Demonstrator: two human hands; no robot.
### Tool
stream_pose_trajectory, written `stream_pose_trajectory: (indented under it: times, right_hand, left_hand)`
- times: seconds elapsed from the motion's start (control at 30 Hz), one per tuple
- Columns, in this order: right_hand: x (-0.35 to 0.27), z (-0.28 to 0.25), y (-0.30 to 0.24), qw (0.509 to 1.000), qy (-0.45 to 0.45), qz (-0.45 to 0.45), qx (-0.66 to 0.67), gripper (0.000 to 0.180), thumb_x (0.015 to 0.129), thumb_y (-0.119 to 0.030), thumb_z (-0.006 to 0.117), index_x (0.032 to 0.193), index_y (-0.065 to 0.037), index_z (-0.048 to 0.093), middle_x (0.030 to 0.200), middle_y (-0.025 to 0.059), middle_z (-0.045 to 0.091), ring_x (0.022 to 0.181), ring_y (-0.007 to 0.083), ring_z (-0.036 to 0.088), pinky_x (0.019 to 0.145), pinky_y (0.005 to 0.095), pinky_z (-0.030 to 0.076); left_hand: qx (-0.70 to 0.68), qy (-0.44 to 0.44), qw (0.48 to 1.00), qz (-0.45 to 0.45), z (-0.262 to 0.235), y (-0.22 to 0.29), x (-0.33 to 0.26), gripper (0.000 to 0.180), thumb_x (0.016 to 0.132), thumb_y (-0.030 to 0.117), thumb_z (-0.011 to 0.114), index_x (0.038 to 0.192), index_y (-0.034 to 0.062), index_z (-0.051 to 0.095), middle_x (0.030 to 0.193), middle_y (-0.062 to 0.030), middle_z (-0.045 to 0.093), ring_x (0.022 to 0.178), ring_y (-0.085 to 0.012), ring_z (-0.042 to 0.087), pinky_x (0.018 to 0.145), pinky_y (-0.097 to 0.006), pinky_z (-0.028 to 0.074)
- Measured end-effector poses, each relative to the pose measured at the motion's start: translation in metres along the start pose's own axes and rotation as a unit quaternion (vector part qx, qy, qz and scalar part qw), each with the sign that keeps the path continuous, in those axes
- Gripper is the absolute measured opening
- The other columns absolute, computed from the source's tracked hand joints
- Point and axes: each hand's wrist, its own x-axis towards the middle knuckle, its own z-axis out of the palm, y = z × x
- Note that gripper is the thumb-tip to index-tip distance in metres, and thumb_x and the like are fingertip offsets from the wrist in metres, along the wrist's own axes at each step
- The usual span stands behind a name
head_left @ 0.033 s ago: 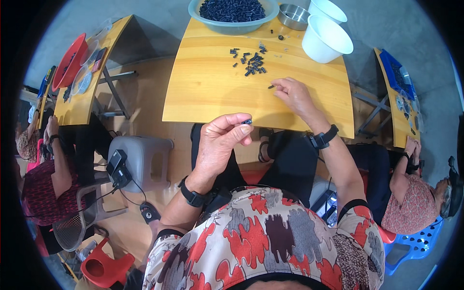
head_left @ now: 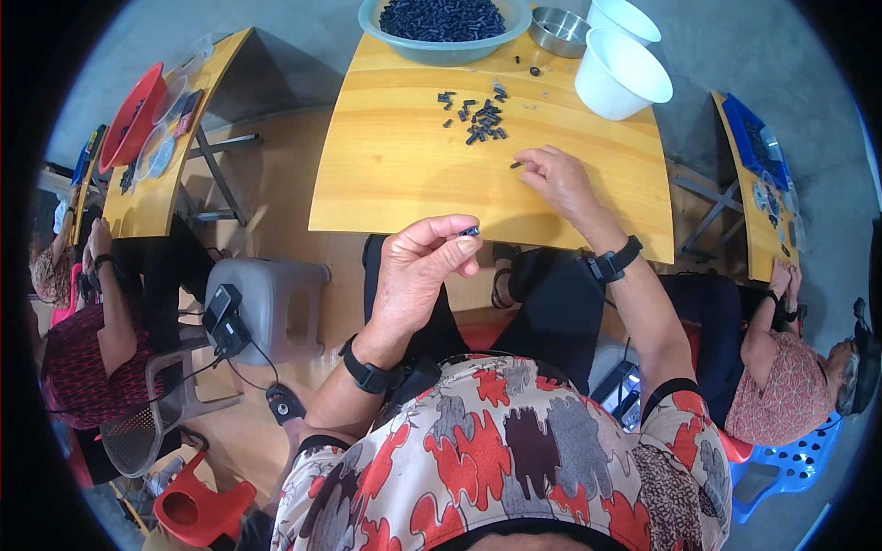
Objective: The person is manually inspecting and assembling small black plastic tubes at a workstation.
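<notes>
Dark piece (head_left: pixel 469 231), one: small, pinched between thumb and forefinger of the left hand (head_left: pixel 418 266), just in front of the table's near edge; partly covered by the fingertips.
Second piece (head_left: pixel 515 165), one: small, dark, slim, at the fingertips of the right hand (head_left: pixel 554 182), above the table's near half. Thumb and forefinger closed on it. Hands well apart from each other.
Pile (head_left: pixel 485 119): short dark pieces, loosely scattered, ahead of the right hand, a few strays to its left.
Ring (head_left: pixel 535 71), one: black, beyond the pile, among tiny clear bits.
Table (head_left: pixel 386 184): yellow wood, bearing the above pile and the vessels below.
Basin (head_left: pixel 450 55): pale blue-green, at the far edge, heaped with dark pieces.
Bowl (head_left: pixel 559 39): metal, right of the basin, touching or nearly so; cannot tell which.
Front tub (head_left: pixel 611 92): white, far right corner. Rear tub (head_left: pixel 627 18): white, just behind it.
Wristbands: black, one per wrist.
Stool (head_left: pixel 262 285): grey, on the floor at left.
Red basin (head_left: pixel 133 119): on the left-hand table.
Blue tray (head_left: pixel 755 138): on the right-hand table, a co-worker seated there.
</notes>
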Motion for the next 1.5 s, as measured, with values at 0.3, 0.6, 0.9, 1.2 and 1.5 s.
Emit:
stream_pose_trajectory:
  times: [0.3,0.6,0.9,1.2,1.5]
  right_hand:
    - [0.004,0.008,-0.004,0.993,0.043,-0.028,-0.107,0.010,0.078,-0.014,0.063,0.083,-0.005,0.064,0.079,0.0093,0.061,0.075,0.0295,0.059,0.066,0.0367,0.047]
    - [-0.029,-0.052,-0.114,0.969,0.018,-0.103,0.225,0.010,0.077,0.000,0.066,0.086,-0.002,0.065,0.077,0.0050,0.063,0.065,0.0102,0.060,0.059,0.0220,0.048]
    - [-0.047,-0.063,-0.132,0.975,0.032,-0.147,0.166,0.010,0.074,0.002,0.067,0.082,-0.003,0.064,0.076,0.0052,0.063,0.063,0.0138,0.059,0.054,0.0243,0.047]
    - [-0.050,-0.068,-0.138,0.972,0.041,-0.220,0.074,0.011,0.069,0.003,0.066,0.078,-0.004,0.063,0.075,0.0064,0.062,0.065,0.0189,0.061,0.056,0.0274,0.050]
    - [-0.046,-0.071,-0.134,0.971,-0.025,-0.130,0.200,0.008,0.073,0.000,0.066,0.080,-0.003,0.064,0.074,0.0037,0.063,0.062,0.0107,0.058,0.055,0.0217,0.047]
  left_hand:
    - [-0.010,-0.001,1.000,0.006,0.004,0.004,0.009,0.020,0.084,0.003,0.061,0.104,0.0002,0.063,0.083,-0.0104,0.065,0.065,-0.0130,0.059,0.061,-0.024,0.050]
    - [0.023,-0.008,0.999,0.024,0.010,0.011,0.002,0.020,0.084,0.004,0.062,0.103,-0.0001,0.063,0.082,-0.0082,0.065,0.065,-0.0120,0.059,0.060,-0.024,0.050]
    - [0.087,-0.034,0.994,0.062,0.022,0.016,-0.007,0.020,0.083,0.003,0.063,0.103,-0.0003,0.063,0.082,-0.0060,0.066,0.067,-0.0098,0.061,0.062,-0.022,0.051]
    - [0.147,-0.033,0.984,0.095,0.024,0.015,-0.011,0.018,0.084,0.002,0.063,0.101,-0.0012,0.064,0.083,-0.0055,0.066,0.067,-0.0076,0.061,0.060,-0.020,0.052]
    - [0.103,-0.037,0.991,0.079,0.028,0.017,-0.012,0.016,0.084,0.000,0.061,0.100,-0.0015,0.063,0.086,-0.0057,0.066,0.072,-0.0075,0.061,0.064,-0.021,0.054]
